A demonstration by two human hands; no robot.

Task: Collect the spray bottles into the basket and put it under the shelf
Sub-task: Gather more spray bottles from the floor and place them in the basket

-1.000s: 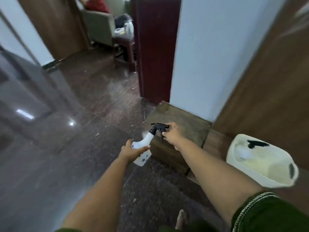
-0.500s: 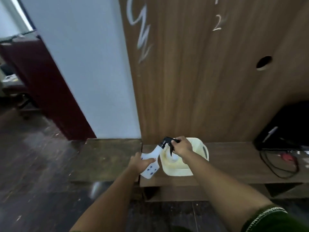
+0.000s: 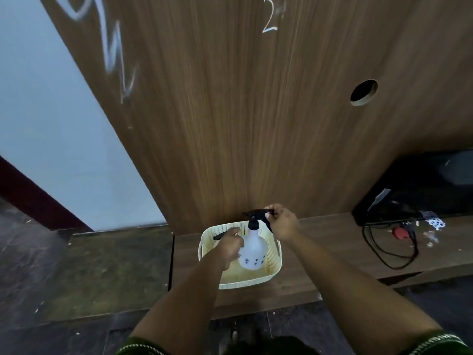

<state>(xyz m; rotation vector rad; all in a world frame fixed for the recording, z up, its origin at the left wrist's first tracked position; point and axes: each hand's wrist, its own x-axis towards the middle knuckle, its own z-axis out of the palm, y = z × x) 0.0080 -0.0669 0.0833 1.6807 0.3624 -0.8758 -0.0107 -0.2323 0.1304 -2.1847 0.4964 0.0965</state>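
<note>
A white spray bottle (image 3: 253, 248) with a black trigger head stands nearly upright over the cream perforated basket (image 3: 275, 267) on a low wooden shelf. My left hand (image 3: 229, 245) grips the bottle's body from the left. My right hand (image 3: 281, 222) pinches the black trigger head at the top. Behind my left hand, the black nozzle of another spray bottle (image 3: 221, 236) lies inside the basket, mostly hidden.
The low wooden shelf (image 3: 332, 249) runs right, with a black cable (image 3: 389, 249), a red item (image 3: 400, 233) and a dark box (image 3: 414, 193) on it. A tall wooden panel (image 3: 243, 111) rises behind. A darker platform (image 3: 107, 267) lies left, dark floor below.
My view swung right from the floor to the shelf. Both hands carried the bottle from left of the basket to over it and turned it upright.
</note>
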